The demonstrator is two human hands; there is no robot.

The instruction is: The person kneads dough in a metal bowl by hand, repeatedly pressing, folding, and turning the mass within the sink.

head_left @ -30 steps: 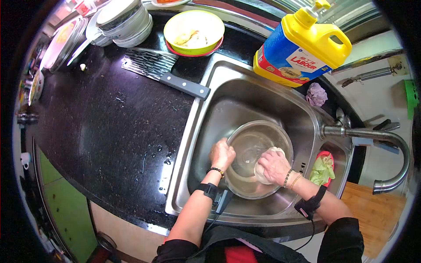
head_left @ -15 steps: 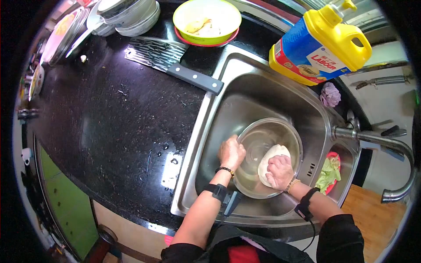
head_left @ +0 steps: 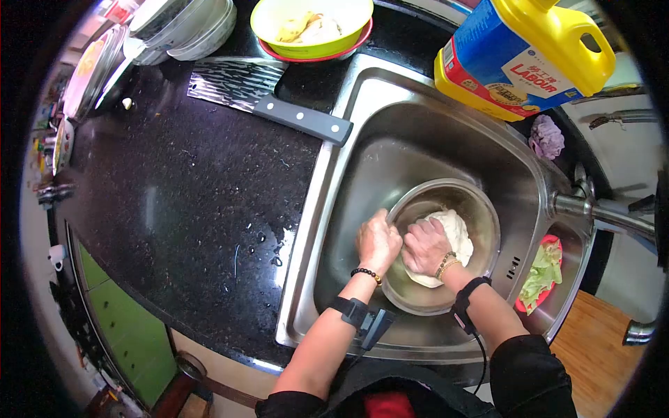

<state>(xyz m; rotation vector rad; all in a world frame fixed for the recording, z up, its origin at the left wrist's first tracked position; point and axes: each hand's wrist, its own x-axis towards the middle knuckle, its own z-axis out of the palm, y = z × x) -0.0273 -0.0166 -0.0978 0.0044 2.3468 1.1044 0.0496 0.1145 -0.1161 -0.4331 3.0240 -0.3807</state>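
A round steel bowl (head_left: 481, 209) sits in the large sink basin, tilted slightly toward me. My left hand (head_left: 378, 244) is closed round the bowl's left rim. Inside lies a pale lump of dough (head_left: 456, 237), uneven and folded on top. Knuckles bent, my right hand (head_left: 426, 247) presses into the dough's left side with the fingers curled into it; the fingertips are hidden.
Around the bowl is the steel sink (head_left: 362, 160). A cleaver (head_left: 300, 120) lies on the black counter with its handle at the sink edge. Behind stand a yellow-green basin (head_left: 313, 47) and a detergent jug (head_left: 516, 70). Leafy greens (head_left: 543, 275) fill the small side basin.
My right hand has moved left across the dough, toward my left hand. The dough, smooth and oval before, now looks spread and folded. My left hand stays on the rim; the view has shifted slightly.
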